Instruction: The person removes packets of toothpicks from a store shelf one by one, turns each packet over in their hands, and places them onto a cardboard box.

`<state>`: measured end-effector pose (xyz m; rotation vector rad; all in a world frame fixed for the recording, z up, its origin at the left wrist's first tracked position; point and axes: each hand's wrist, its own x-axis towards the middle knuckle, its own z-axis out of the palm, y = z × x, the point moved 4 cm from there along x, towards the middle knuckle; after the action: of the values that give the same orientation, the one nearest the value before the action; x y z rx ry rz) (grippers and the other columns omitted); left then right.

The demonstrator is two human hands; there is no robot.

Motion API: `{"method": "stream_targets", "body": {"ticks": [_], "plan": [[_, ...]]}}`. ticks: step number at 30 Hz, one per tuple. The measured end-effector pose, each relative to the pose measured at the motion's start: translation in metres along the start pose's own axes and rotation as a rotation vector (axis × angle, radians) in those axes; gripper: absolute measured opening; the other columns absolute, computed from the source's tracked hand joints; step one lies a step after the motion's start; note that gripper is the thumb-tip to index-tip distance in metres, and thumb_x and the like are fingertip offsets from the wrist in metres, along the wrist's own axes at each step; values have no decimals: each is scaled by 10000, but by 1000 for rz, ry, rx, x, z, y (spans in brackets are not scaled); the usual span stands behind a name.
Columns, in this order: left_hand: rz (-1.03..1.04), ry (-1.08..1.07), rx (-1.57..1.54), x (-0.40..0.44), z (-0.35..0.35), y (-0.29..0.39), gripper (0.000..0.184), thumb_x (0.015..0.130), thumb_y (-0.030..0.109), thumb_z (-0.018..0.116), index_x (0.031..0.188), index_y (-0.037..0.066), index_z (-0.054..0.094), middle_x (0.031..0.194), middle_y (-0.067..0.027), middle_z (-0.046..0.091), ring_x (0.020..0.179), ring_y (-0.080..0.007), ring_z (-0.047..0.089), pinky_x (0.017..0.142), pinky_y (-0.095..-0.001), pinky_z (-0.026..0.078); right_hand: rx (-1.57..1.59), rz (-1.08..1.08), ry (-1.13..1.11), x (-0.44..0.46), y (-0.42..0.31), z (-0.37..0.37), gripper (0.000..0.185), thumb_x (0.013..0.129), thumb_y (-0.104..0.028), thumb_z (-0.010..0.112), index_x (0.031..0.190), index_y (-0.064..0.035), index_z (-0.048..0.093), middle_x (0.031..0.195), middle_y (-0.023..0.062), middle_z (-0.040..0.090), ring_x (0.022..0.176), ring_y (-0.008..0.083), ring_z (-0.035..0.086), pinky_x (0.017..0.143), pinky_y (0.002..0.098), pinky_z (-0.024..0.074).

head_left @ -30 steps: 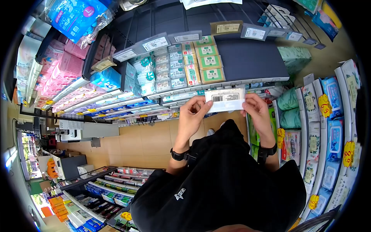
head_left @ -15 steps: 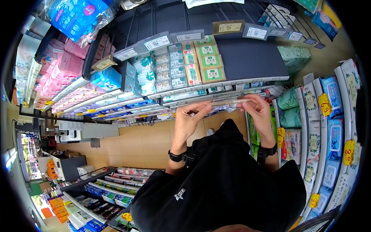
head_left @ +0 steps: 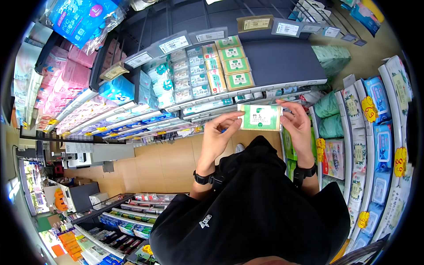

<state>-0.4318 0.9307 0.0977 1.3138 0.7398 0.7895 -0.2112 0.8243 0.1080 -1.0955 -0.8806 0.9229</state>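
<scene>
A small flat pack (head_left: 259,118) with a green-and-white label is held up in front of my chest, its printed face towards me. Tan edges show along the label; its contents cannot be made out. My left hand (head_left: 215,138) pinches the pack's left end between thumb and fingers. At the right end, my right hand (head_left: 298,128) grips it the same way. Similar green-labelled packs (head_left: 239,80) lie in a column on the shelf beyond, beside stacks of small clear boxes (head_left: 200,81).
A dark shelf (head_left: 282,62) with price tags (head_left: 174,44) runs ahead. Pink packages (head_left: 73,81) fill shelves on the left, and blue wipes packs (head_left: 382,145) stand on the right. Behind on the left is another shelf (head_left: 119,221); tiled floor (head_left: 163,163) lies between.
The pack has been tilted from edge-on to face-on, so its label now shows. Both hands keep hold of its ends. The view has shifted slightly.
</scene>
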Motion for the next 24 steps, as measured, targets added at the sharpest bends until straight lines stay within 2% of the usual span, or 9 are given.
{"method": "stream_targets", "body": {"ticks": [3,9,11,19,24], "plan": [[-16,-23,4,1,2,0,226,942,44,690,1165,23,725,799,4,694,736,-11,559,665,-177,426,14,-15,29,-3,-7,1,365,926,80,587,1279,19,519,1393,177,548,1131,185,627,961,298,496],[31,-38,-117,5,23,6,294,923,-14,688,1214,5,655,952,-47,732,801,-54,644,719,-200,487,24,-24,151,-24,-16,-9,370,931,61,605,1284,19,506,1324,165,575,1125,195,630,952,295,497],[18,-100,-128,6,32,4,365,914,-44,684,1260,1,578,1021,-84,732,840,-76,669,741,-214,509,22,-31,197,-37,-18,-19,366,933,53,609,1282,20,505,1299,157,584,1130,198,628,952,296,496],[-39,-292,-139,-17,96,0,390,919,-54,671,1280,5,535,1016,-76,710,857,-78,668,746,-203,500,1,-24,417,-116,-43,-56,360,939,30,628,1276,34,503,1208,131,624,1131,184,629,945,284,496],[-41,-371,-157,-61,132,-1,389,917,-55,672,1277,1,536,1023,-83,714,867,-86,674,764,-207,511,-4,-49,456,-178,-52,-75,383,941,22,629,1299,35,494,1224,127,620,1126,174,626,946,287,496]]}}
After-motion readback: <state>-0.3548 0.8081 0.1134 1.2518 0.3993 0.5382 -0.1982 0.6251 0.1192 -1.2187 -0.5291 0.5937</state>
